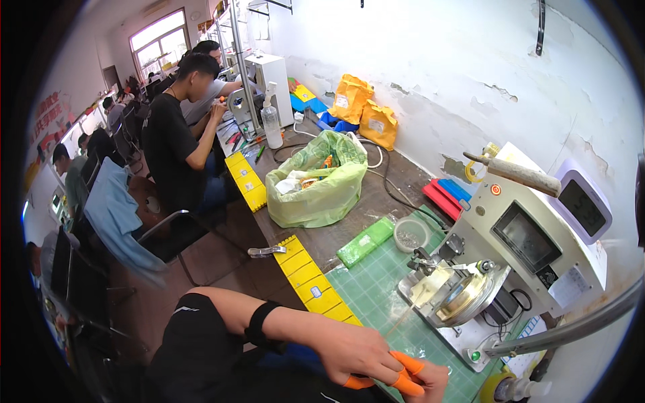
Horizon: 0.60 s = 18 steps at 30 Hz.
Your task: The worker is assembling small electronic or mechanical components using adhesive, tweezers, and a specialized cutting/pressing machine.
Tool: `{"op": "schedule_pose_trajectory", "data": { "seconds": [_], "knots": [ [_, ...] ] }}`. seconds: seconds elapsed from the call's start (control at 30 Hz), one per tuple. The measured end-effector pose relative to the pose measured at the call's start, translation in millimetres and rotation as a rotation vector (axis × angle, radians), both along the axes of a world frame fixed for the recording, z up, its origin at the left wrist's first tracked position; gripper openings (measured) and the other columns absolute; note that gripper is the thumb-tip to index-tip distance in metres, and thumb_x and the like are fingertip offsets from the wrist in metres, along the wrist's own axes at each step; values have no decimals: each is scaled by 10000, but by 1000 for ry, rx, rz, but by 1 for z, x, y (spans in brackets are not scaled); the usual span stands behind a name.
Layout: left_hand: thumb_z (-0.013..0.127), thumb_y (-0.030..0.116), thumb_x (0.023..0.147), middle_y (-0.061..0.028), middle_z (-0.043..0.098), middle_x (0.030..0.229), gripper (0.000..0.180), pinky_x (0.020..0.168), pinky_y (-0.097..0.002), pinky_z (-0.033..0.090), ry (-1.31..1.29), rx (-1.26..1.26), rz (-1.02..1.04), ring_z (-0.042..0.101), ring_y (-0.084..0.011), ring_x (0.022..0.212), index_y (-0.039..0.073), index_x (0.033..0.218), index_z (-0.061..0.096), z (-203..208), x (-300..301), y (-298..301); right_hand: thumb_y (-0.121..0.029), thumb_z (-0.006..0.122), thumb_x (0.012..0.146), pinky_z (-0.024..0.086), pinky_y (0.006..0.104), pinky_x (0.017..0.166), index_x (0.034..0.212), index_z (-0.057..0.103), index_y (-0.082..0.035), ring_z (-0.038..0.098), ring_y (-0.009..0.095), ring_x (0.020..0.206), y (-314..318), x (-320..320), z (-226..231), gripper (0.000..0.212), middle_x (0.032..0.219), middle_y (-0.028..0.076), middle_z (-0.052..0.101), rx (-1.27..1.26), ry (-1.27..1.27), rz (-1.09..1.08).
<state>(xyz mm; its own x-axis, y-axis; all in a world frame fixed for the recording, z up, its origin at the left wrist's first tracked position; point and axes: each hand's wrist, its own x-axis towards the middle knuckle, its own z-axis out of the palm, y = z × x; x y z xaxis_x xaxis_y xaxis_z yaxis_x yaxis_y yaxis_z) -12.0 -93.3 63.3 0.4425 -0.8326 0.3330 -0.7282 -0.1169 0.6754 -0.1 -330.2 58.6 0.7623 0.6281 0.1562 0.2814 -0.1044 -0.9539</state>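
My left hand (359,352) reaches in from the left, a black band on its wrist and orange finger cots on several fingers. Its fingers are bent and drawn together at the near edge of the green mat (366,295); whatever they hold is hidden. Against its fingertips lies part of my right hand (435,381), mostly cut off by the lower edge, so its grip does not show. Beyond both hands stands a cream bench machine (470,218) with a dark screen and a round metal disc (463,300) at its front.
A clear round tub (411,235) and a green packet (366,242) sit on the mat's far side. Farther off is a green plastic bag (316,201). Yellow strips (316,282) line the bench edge. A metal tube (571,332) slants across the right. A co-worker (178,134) sits farther along the bench.
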Motion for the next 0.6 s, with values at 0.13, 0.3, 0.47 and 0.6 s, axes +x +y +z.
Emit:
{"op": "schedule_pose_trajectory", "data": {
  "seconds": [0.13, 0.3, 0.47, 0.6],
  "knots": [
    [678, 147, 899, -101, 601, 944, 387, 616, -472, 488, -99, -16, 144, 618, -378, 765, 88, 1268, 578, -7, 3, -10, -108, 714, 938, 534, 328, 856, 1225, 720, 10, 707, 209, 945, 10, 4, -1, 310, 1068, 160, 754, 19, -17, -58],
    [699, 186, 918, -67, 628, 939, 227, 598, -439, 497, -158, -40, 204, 639, -337, 768, 102, 1111, 613, -4, 2, 2, -143, 685, 974, 516, 342, 921, 1313, 635, 10, 664, 217, 1079, 23, 9, -32, 375, 1201, 148, 692, 62, 68, 47],
    [744, 219, 881, -54, 647, 885, 194, 614, -433, 503, -186, -149, 237, 653, -322, 779, 105, 969, 614, -9, 0, 4, -179, 691, 962, 500, 353, 964, 1399, 509, 8, 626, 219, 1097, 33, 10, -43, 509, 1230, 141, 629, 153, 237, 50],
    [707, 179, 960, -138, 685, 895, 207, 695, -427, 540, -224, -45, 224, 687, -347, 842, 36, 1101, 659, 0, -6, 9, -194, 725, 935, 497, 344, 943, 1430, 484, -2, 616, 214, 1070, 43, 20, -42, 583, 1187, 122, 611, 203, 210, 147]
  ]
}}
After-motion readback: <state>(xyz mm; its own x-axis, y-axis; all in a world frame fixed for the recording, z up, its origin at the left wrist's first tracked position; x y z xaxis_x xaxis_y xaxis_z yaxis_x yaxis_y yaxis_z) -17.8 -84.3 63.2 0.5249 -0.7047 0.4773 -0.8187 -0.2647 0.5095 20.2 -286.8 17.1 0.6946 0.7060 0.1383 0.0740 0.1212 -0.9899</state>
